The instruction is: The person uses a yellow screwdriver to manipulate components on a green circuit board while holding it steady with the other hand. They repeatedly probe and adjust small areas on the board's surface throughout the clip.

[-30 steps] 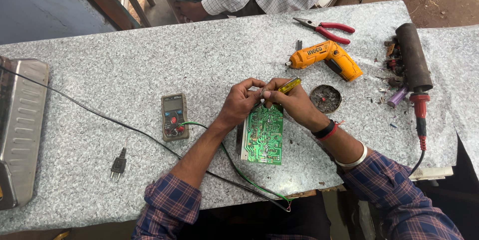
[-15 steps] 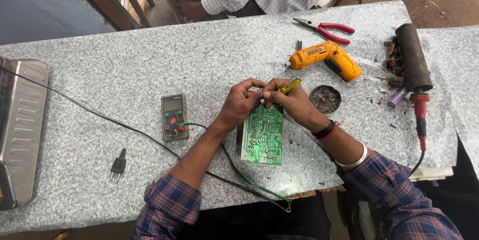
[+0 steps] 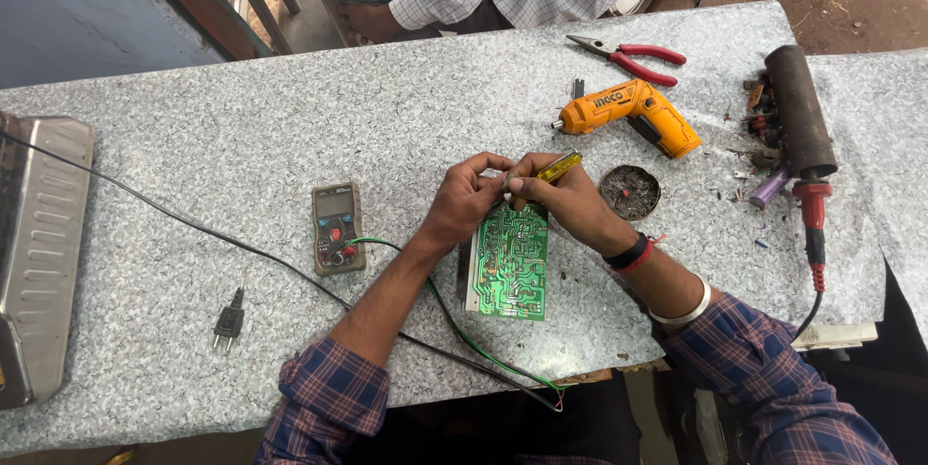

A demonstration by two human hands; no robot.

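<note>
Bending in from the lower edge of the view, both forearms are brought together over the top end of a green circuit board [image 3: 509,262], which lies flat on the speckled grey table [image 3: 242,136] just in front of the person. The left hand [image 3: 464,196] is curled, its fingers closed around the board's upper edge and pinching something too small to be made out. The right hand [image 3: 561,196] is closed on a yellow-handled tool [image 3: 558,167], which is held like a pen with its tip hidden between the two hands. A multimeter [image 3: 335,227] is seen just left of the board, a green wire [image 3: 454,320] is trailed from it past the left wrist, and an orange power screwdriver [image 3: 628,115] and red-handled pliers [image 3: 630,56] are laid further back on the right. Compared with the pictures from a second and half a second ago, no change is found: hands, tool and board are kept in the same place and pose.
</note>
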